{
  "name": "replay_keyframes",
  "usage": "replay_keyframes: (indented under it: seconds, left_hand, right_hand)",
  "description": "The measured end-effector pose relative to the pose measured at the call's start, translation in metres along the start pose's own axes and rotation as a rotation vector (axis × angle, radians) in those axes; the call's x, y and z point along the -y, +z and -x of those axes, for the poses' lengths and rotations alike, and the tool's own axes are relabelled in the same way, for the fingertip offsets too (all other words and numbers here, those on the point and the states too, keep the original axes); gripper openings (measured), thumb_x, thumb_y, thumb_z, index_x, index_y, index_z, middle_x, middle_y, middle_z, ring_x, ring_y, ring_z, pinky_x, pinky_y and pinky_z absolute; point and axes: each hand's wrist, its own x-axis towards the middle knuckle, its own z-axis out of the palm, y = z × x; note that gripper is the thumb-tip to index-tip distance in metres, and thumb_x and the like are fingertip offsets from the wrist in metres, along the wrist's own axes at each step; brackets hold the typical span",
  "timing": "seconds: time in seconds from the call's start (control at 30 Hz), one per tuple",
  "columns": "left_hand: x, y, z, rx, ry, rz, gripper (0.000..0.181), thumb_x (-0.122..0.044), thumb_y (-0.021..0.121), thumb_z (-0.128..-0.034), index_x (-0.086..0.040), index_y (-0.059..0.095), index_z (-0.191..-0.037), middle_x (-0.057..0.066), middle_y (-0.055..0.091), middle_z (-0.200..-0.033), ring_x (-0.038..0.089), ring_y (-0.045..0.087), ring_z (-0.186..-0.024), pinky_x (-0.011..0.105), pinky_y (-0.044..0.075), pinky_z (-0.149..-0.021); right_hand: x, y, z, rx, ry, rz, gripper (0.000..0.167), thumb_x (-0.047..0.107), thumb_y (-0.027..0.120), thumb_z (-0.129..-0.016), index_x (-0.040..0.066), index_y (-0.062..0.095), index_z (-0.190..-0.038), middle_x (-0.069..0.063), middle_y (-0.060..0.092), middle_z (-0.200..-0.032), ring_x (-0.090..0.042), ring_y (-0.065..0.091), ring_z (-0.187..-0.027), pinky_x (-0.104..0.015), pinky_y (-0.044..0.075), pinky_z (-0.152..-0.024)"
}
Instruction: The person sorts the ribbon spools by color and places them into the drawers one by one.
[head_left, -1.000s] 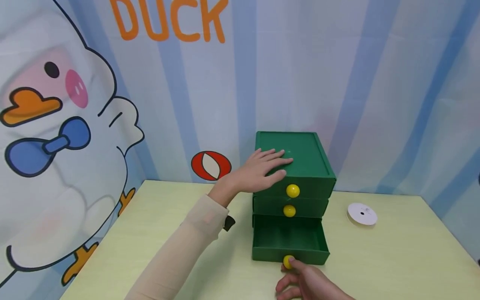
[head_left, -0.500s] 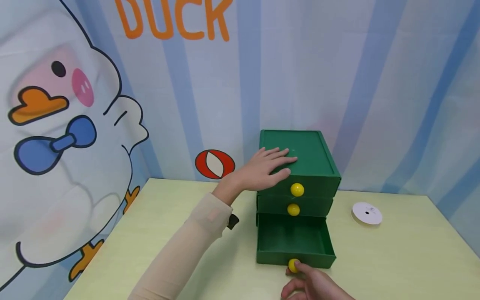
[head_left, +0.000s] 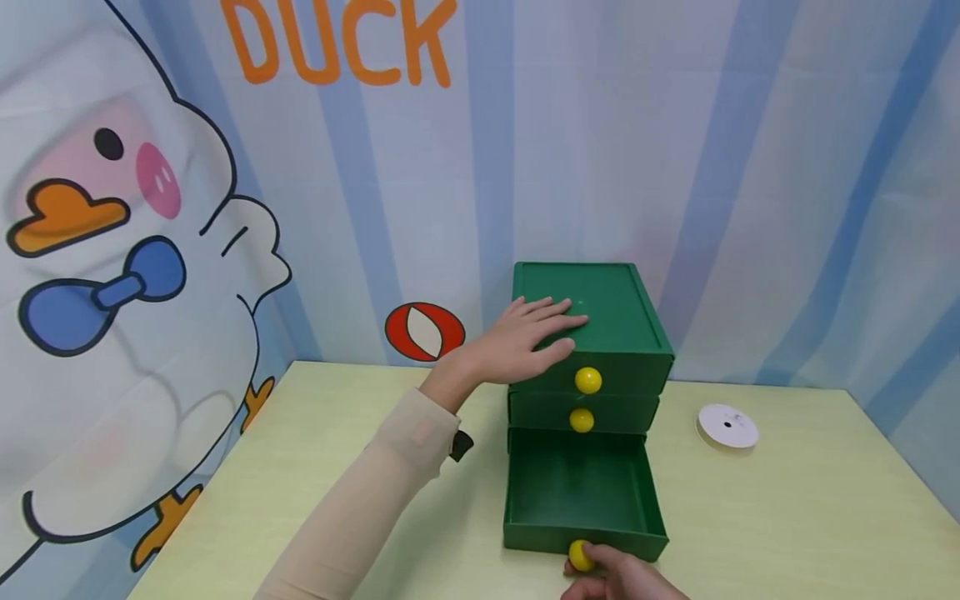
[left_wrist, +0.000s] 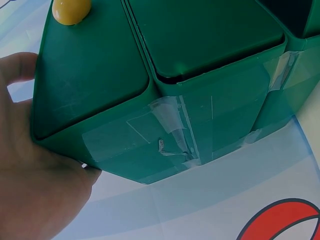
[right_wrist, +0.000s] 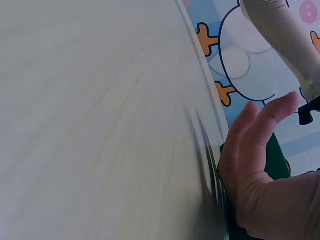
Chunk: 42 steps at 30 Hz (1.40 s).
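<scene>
A green three-drawer box (head_left: 622,373) stands on the table, with a round yellow knob on each drawer. My left hand (head_left: 517,342) lies with spread, straight fingers on its top, near the front left edge. In the left wrist view, clear tape (left_wrist: 172,125) runs across the seams of the box's side. The bottom drawer (head_left: 540,537) is pulled out and its inside looks bare. My right hand (head_left: 626,575) pinches that drawer's yellow knob (head_left: 580,556) between thumb and finger. In the right wrist view, the right hand (right_wrist: 270,175) hides most of the box.
A flat white disc (head_left: 727,426) with a small dark centre hole lies on the table right of the box. The pale yellow table (head_left: 810,500) reaches back to a striped curtain (head_left: 600,125) printed with a duck. A beige sleeve (head_left: 367,500) covers the left forearm.
The bottom drawer has slid farther out toward me, with my right hand still pinching its knob. My left hand keeps its place on the box. The head view has shifted slightly.
</scene>
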Motion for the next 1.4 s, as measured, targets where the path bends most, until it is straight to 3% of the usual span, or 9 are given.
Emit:
replay_keyframes:
  seconds: [0.2,0.43,0.7,0.8,0.97,1.1,1.27,1.4]
  left_hand:
    - [0.000,0.001,0.000,0.006,-0.003,-0.003,0.056,-0.039,0.042,-0.1146,-0.020,0.038,-0.167,0.006,0.020,-0.177,0.027,0.010,-0.166,0.048,-0.006,-0.133]
    - [0.001,0.002,0.000,0.009,-0.010,0.005,0.056,-0.039,0.042,-0.1146,-0.020,0.037,-0.167,0.006,0.020,-0.177,0.027,0.009,-0.166,0.048,-0.006,-0.133]
    - [0.000,0.000,-0.001,0.012,-0.013,0.000,0.056,-0.039,0.041,-0.1147,-0.020,0.037,-0.167,0.006,0.020,-0.178,0.027,0.009,-0.166,0.048,-0.006,-0.133]
    - [0.001,0.000,-0.001,0.015,-0.017,0.001,0.056,-0.039,0.041,-0.1146,-0.020,0.038,-0.167,0.006,0.020,-0.178,0.027,0.009,-0.166,0.048,-0.006,-0.133]
    - [0.002,0.000,0.000,0.020,-0.023,-0.002,0.056,-0.039,0.041,-0.1147,-0.020,0.037,-0.167,0.006,0.019,-0.178,0.027,0.009,-0.166,0.048,-0.006,-0.133]
    - [0.002,0.000,0.001,0.021,-0.024,0.000,0.056,-0.039,0.041,-0.1149,-0.021,0.037,-0.167,0.005,0.019,-0.178,0.027,0.009,-0.166,0.047,-0.006,-0.133]
    - [0.003,-0.001,0.002,0.017,-0.029,-0.001,0.056,-0.040,0.041,-0.1150,-0.021,0.037,-0.167,0.005,0.019,-0.178,0.027,0.009,-0.166,0.047,-0.006,-0.133]
    - [0.002,-0.001,0.001,0.018,-0.026,-0.008,0.056,-0.041,0.040,-0.1149,-0.021,0.037,-0.167,0.005,0.019,-0.178,0.026,0.009,-0.166,0.047,-0.006,-0.133]
  right_hand:
    - [0.000,-0.001,0.002,0.019,0.002,0.010,0.045,0.034,0.026,-0.117,0.002,0.054,-0.133,-0.007,0.078,-0.110,-0.022,0.070,-0.095,-0.035,0.055,-0.103]
    - [-0.003,-0.007,0.001,0.052,-0.029,0.038,0.055,0.048,0.036,-0.114,0.001,0.057,-0.131,-0.004,0.078,-0.109,-0.019,0.073,-0.097,-0.034,0.056,-0.103]
    - [-0.001,-0.025,0.009,0.079,0.018,0.075,0.067,0.055,0.041,-0.111,-0.002,0.055,-0.141,-0.006,0.078,-0.118,-0.021,0.072,-0.103,-0.035,0.054,-0.106]
    - [-0.003,-0.028,0.010,0.044,0.017,0.109,0.065,0.053,0.044,-0.111,-0.004,0.057,-0.140,-0.008,0.076,-0.120,-0.021,0.072,-0.103,-0.034,0.055,-0.105]
    - [-0.009,-0.030,0.016,-0.099,-0.011,0.225,0.060,0.051,0.054,-0.108,-0.003,0.066,-0.134,-0.009,0.075,-0.121,-0.023,0.070,-0.101,-0.035,0.058,-0.099]
    - [-0.010,-0.033,0.027,-0.164,-0.038,0.321,0.057,0.047,0.051,-0.110,-0.003,0.066,-0.134,-0.010,0.074,-0.123,-0.025,0.068,-0.103,-0.040,0.060,-0.098]
    - [-0.007,-0.055,0.040,-0.122,-0.037,0.235,0.051,0.038,0.048,-0.112,-0.003,0.063,-0.137,-0.012,0.075,-0.120,-0.026,0.070,-0.102,-0.038,0.058,-0.101]
    - [-0.002,-0.069,0.050,-0.107,-0.023,0.165,0.056,0.044,0.048,-0.112,-0.003,0.060,-0.139,-0.011,0.076,-0.119,-0.026,0.071,-0.103,-0.037,0.057,-0.103]
